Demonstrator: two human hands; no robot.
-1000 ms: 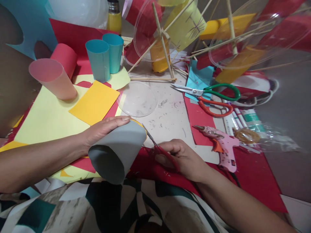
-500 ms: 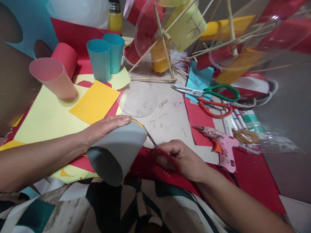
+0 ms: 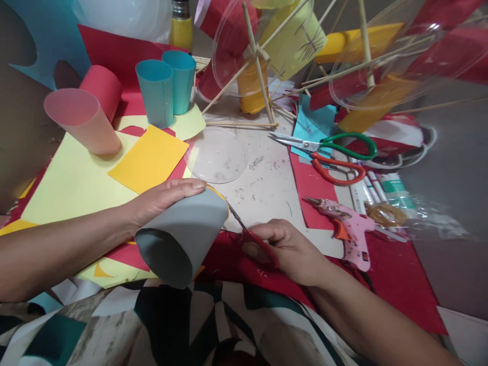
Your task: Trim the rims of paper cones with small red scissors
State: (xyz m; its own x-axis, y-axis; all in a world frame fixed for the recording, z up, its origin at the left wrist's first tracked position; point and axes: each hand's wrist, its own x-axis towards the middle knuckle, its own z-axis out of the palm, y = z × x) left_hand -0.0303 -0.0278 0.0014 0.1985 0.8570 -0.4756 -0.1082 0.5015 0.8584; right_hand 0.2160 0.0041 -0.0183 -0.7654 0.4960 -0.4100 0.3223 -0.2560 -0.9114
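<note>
My left hand (image 3: 171, 195) grips a grey paper cup (image 3: 190, 229) that lies tilted, its dark open mouth turned toward me. A yellow-orange paper edge shows at its far end. My right hand (image 3: 282, 249) is closed round the red handles of a pair of scissors (image 3: 261, 249). Their dark blades reach up to the yellow rim at the cup's far end; whether paper lies between them I cannot tell. Just beyond the cup lies a clear plastic disc (image 3: 217, 155), and a yellow-orange paper sheet (image 3: 148, 158) is left of it.
Blue paper cups (image 3: 154, 94) and a pink cup (image 3: 84, 122) stand back left. Larger scissors (image 3: 324, 150) with green and orange handles and a pink glue gun (image 3: 346, 226) lie at right. A frame of wooden sticks (image 3: 257, 66) rises at the back.
The red-handled scissors have shifted slightly in my right hand, and their handles sit a little differently. The grey cup has moved very slightly; my left hand keeps its hold.
</note>
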